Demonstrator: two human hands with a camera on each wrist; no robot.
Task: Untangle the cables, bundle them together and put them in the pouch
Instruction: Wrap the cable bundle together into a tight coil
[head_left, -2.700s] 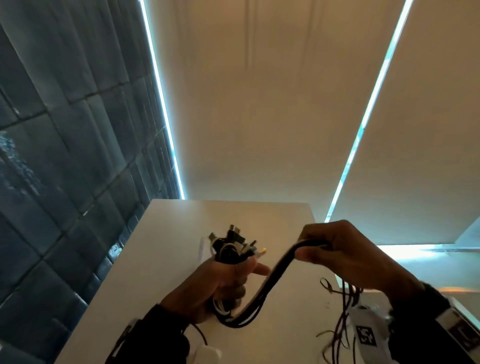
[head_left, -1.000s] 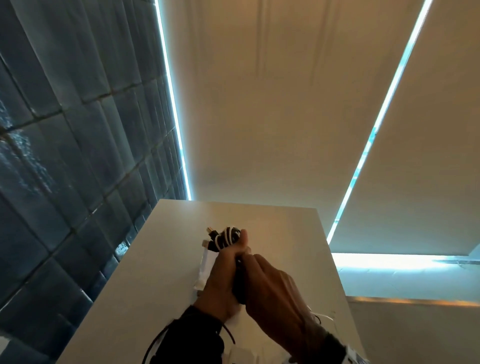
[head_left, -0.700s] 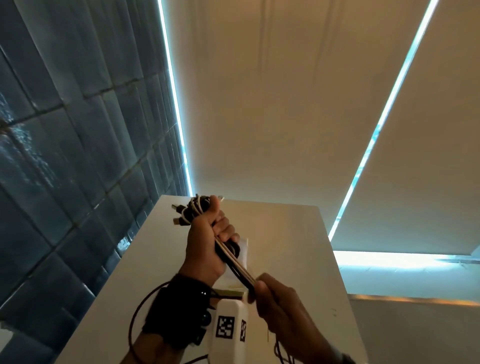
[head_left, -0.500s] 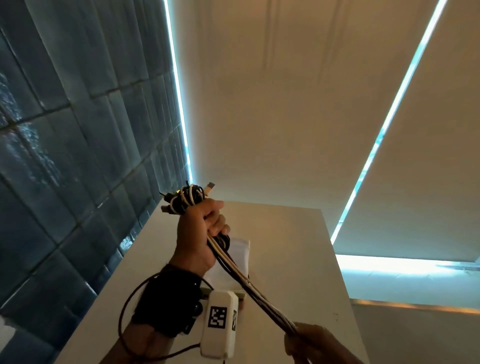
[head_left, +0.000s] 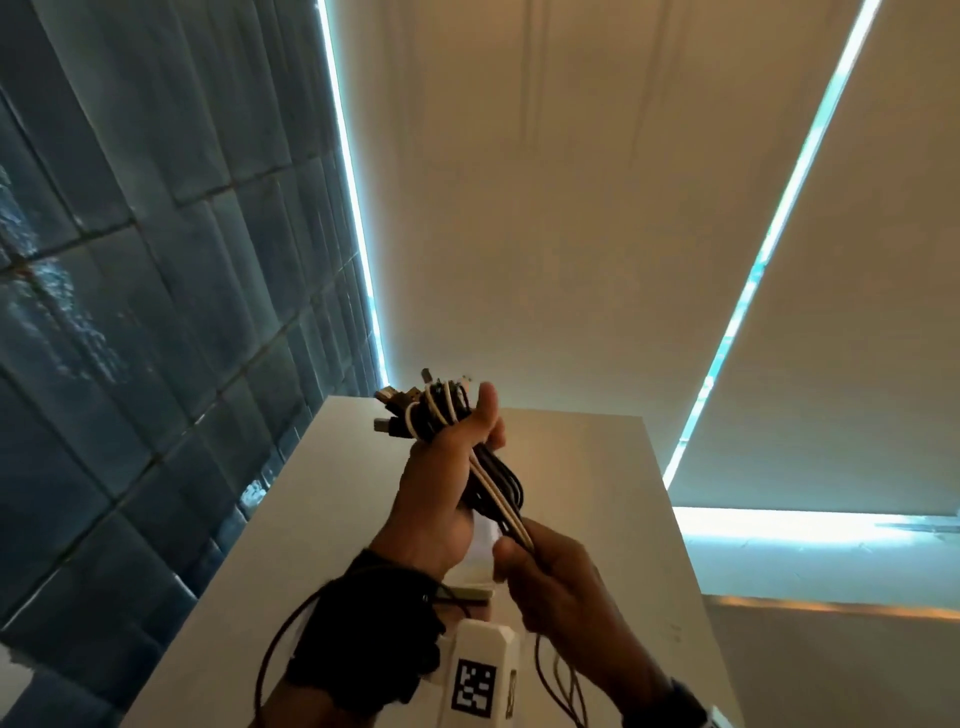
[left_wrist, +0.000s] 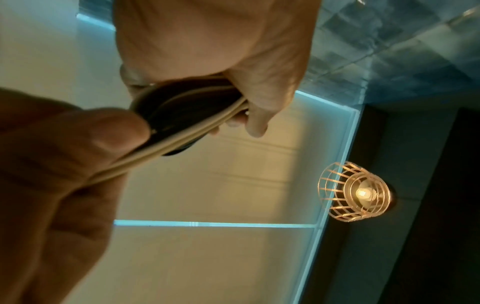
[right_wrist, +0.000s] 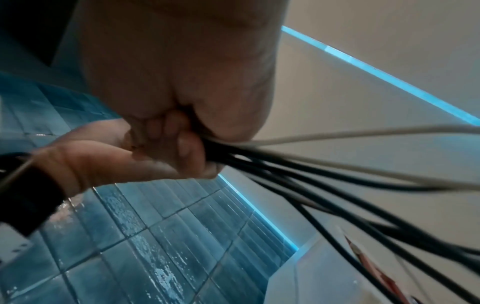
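Both hands were closed on the same run of cables. From the head view, the left hand (head_left: 449, 488) stood raised at centre frame, fist wrapped round the cables (head_left: 496, 493), with the plug ends (head_left: 415, 410) sticking out above the thumb and several white turns already wound round them. From that fist the strands ran down and to the right along one slanted line into the right hand (head_left: 558, 577), which pinched them just below and beside the left; looser strands (head_left: 563, 675) trailed from it toward the bottom edge. Beneath both hands lay the white bench (head_left: 597, 467), and a pale flat thing (head_left: 483, 538) showed between the wrists, possibly the pouch, though too hidden to tell.

At the left wrist view, the left hand (left_wrist: 213, 51) filled the upper centre, fingers curled over dark and cream cables (left_wrist: 187, 119) that crossed diagonally into the thumb of the right hand (left_wrist: 64, 164) at lower left.

At the right wrist view, the right hand (right_wrist: 179, 82) gripped a sheaf of black and white cables (right_wrist: 324, 174) fanning out to the right, with the left hand (right_wrist: 109, 160) touching it at left. Bundling looked part done; another turn seemingly depended on that slanted stretch staying taut.
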